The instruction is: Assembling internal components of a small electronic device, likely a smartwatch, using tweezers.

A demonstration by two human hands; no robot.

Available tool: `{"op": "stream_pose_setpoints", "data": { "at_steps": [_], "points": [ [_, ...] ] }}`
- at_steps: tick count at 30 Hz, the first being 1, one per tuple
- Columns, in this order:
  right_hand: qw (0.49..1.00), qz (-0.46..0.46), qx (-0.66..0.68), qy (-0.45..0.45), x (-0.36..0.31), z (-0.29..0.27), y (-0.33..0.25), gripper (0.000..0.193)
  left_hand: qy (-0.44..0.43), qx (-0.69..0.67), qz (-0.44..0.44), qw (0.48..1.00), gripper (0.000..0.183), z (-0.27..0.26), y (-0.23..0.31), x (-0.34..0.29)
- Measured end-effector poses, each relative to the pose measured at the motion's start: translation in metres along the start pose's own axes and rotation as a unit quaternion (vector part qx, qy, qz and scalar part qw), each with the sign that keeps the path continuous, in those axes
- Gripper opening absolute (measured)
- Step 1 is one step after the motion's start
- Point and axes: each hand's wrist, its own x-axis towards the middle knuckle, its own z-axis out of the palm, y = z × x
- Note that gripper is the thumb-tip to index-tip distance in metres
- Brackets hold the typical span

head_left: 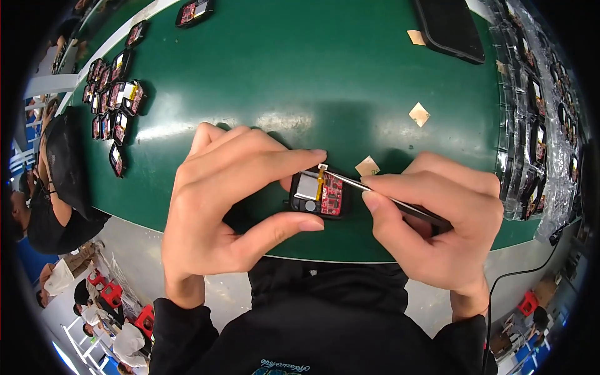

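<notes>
A small black device housing (315,195) lies open on the green table, showing a red circuit board (332,195), a silver battery (307,185) and a yellow flex strip with a white tip. Thumb and index finger of my left hand (231,194) grip the housing from its left, the index fingertip beside the white tip. In my right hand (437,219) a pair of dark tweezers (412,211) is pinched between thumb and fingers. Their silver points reach the flex strip near the white tip at the housing's far edge; whether they grip it I cannot tell.
Several similar open devices (115,94) cluster at the far left of the green table (262,75). Small tan squares (419,115) lie right of centre. A black flat object (449,28) rests at the back right. Clear plastic trays (525,119) holding devices stack along the right edge.
</notes>
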Motion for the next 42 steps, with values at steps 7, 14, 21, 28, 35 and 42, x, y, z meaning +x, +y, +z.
{"op": "stream_pose_setpoints", "data": {
  "at_steps": [7,14,21,28,35,42],
  "points": [
    [0.991,-0.084,-0.083,0.06,-0.008,0.003,0.003,0.03,0.016,-0.002,0.029,0.999,0.067,0.002,-0.003,0.002],
    [0.985,-0.125,-0.102,0.065,-0.007,0.009,0.008,0.033,0.008,0.001,0.022,1.0,0.064,0.002,-0.005,0.004],
    [0.985,-0.13,-0.098,0.063,-0.007,0.01,0.007,0.03,-0.003,-0.012,0.016,1.0,0.067,-0.002,-0.006,0.005],
    [1.0,-0.027,-0.013,0.008,-0.005,0.0,0.0,0.026,-0.022,-0.086,0.042,0.995,0.075,-0.004,-0.023,0.005],
    [1.0,-0.003,0.023,-0.002,-0.008,-0.002,0.001,0.024,-0.03,-0.088,0.043,0.995,0.073,-0.005,-0.022,0.005],
    [0.999,0.007,-0.012,-0.039,-0.004,-0.004,-0.003,0.022,-0.038,-0.04,0.049,0.997,0.068,-0.006,-0.016,0.007]
  ]
}}
